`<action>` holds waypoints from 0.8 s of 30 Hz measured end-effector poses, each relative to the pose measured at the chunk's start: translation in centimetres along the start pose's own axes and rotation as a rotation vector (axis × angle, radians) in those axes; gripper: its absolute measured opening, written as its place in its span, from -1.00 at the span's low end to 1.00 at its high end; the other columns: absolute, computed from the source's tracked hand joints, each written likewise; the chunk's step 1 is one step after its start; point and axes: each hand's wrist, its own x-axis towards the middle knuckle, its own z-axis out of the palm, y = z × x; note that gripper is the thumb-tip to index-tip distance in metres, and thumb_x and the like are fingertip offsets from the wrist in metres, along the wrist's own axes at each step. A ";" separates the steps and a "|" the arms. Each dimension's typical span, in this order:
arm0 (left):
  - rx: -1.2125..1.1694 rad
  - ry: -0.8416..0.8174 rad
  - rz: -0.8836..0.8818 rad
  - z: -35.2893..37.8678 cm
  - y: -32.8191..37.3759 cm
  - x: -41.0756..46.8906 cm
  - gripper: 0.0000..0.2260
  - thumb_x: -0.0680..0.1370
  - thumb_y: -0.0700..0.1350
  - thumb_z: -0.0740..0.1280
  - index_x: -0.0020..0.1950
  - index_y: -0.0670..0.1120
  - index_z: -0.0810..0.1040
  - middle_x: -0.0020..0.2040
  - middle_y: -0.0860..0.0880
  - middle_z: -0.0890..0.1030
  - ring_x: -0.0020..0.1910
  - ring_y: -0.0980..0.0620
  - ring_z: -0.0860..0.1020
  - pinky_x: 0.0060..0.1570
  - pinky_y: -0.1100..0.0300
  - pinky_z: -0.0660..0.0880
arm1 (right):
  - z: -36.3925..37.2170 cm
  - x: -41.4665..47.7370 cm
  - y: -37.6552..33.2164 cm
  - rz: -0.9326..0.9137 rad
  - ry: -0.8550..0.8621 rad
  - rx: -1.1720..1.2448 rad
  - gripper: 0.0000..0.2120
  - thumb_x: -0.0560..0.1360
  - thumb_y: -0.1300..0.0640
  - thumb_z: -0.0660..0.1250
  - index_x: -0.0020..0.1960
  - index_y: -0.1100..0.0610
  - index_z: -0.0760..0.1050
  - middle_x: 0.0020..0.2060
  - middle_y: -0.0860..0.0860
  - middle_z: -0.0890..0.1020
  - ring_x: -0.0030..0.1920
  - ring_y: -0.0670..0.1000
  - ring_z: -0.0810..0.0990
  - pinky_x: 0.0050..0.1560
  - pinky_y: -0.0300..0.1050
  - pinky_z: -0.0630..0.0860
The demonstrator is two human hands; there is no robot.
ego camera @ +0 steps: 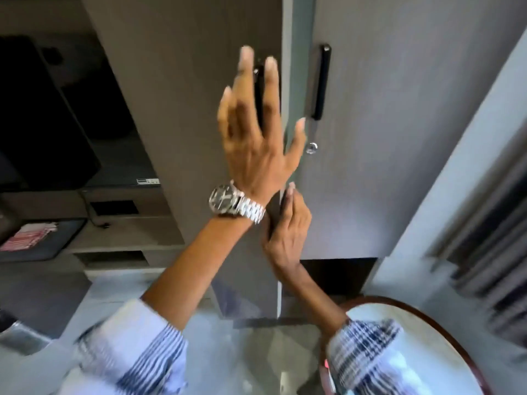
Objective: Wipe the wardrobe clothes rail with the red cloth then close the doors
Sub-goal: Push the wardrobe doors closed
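Note:
The wardrobe has two grey doors. The left door [185, 89] stands slightly ajar, with a greenish strip of its edge showing beside the right door [399, 124], which is closed. My left hand [256, 132] is raised flat with its fingers spread in front of the left door's black handle, and it holds nothing. Lower down, my right hand [288, 223] has its fingers bent around the left door's edge. The clothes rail is hidden behind the doors. A red-and-white cloth [28, 235] lies on a dark tray at the far left.
The right door carries a black handle [322, 81] and a round silver lock [311, 148]. A dark TV screen [37, 124] and shelves stand to the left. A round, brown-rimmed table [445, 320] is at bottom right, with curtains [490, 238] beyond it.

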 end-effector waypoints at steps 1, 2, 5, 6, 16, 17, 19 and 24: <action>-0.027 -0.023 0.019 2.5 0.6 0.4 -0.37 0.58 0.11 0.31 0.51 -0.27 0.36 0.49 -0.34 0.39 0.51 -0.23 0.37 0.44 -0.18 0.38 | 0.6 1.0 1.6 0.005 0.000 -0.050 -0.42 0.72 -0.04 0.07 0.64 0.05 -0.07 0.41 0.39 0.42 0.41 0.31 0.41 0.33 0.28 0.43; -0.039 -0.051 0.037 4.9 1.1 0.8 -0.35 0.58 0.12 0.30 0.51 -0.29 0.35 0.50 -0.34 0.38 0.52 -0.25 0.35 0.47 -0.19 0.35 | 1.3 2.1 3.4 0.006 0.003 -0.107 -0.41 0.72 -0.04 0.04 0.65 0.01 -0.13 0.40 0.42 0.43 0.42 0.31 0.39 0.33 0.33 0.42; -0.071 -0.053 0.058 10.7 2.0 1.9 -0.35 0.58 0.16 0.29 0.49 -0.29 0.39 0.48 -0.34 0.41 0.50 -0.32 0.36 0.51 -0.20 0.33 | 3.2 4.9 8.1 -0.015 -0.010 -0.241 -0.36 0.67 -0.08 0.12 0.63 0.03 -0.11 0.42 0.41 0.43 0.48 0.30 0.34 0.35 0.54 0.28; -0.090 -0.034 0.050 12.1 2.1 2.3 -0.35 0.58 0.17 0.30 0.47 -0.28 0.42 0.46 -0.34 0.43 0.49 -0.33 0.38 0.50 -0.19 0.34 | 4.0 5.5 9.3 -0.033 -0.014 -0.264 -0.35 0.66 -0.10 0.12 0.62 0.06 -0.09 0.46 0.40 0.38 0.51 0.29 0.30 0.36 0.59 0.21; -0.152 0.019 0.045 18.9 1.0 3.1 -0.40 0.53 0.17 0.32 0.44 -0.19 0.49 0.43 -0.35 0.47 0.46 -0.35 0.39 0.48 -0.15 0.37 | 8.2 8.3 13.6 -0.057 -0.068 -0.394 -0.28 0.66 -0.25 -0.06 0.65 -0.01 -0.31 0.62 0.27 -0.14 0.62 0.19 -0.31 0.44 0.61 -0.04; -0.144 0.015 0.037 19.4 1.0 3.2 -0.39 0.53 0.16 0.33 0.45 -0.20 0.48 0.44 -0.34 0.47 0.47 -0.34 0.39 0.48 -0.15 0.37 | 8.5 8.7 13.8 -0.039 -0.076 -0.423 -0.28 0.66 -0.26 -0.07 0.66 -0.01 -0.29 0.61 0.29 -0.13 0.62 0.19 -0.32 0.44 0.61 -0.04; -0.131 -0.004 0.031 20.4 0.8 3.4 -0.37 0.54 0.15 0.31 0.47 -0.24 0.44 0.45 -0.32 0.46 0.48 -0.34 0.37 0.49 -0.17 0.34 | 9.1 9.2 14.0 0.012 -0.121 -0.454 -0.33 0.65 -0.25 -0.08 0.67 0.02 -0.08 0.59 0.39 -0.05 0.62 0.21 -0.33 0.39 0.65 0.04; -0.114 -0.072 0.069 21.2 0.7 3.5 -0.37 0.53 0.12 0.29 0.48 -0.25 0.42 0.46 -0.25 0.48 0.50 -0.41 0.32 0.49 -0.25 0.29 | 8.2 9.9 11.9 0.104 -0.266 -0.521 -0.44 0.64 -0.17 0.05 0.43 0.13 0.52 0.38 0.50 0.38 0.60 0.38 0.05 0.32 0.64 0.25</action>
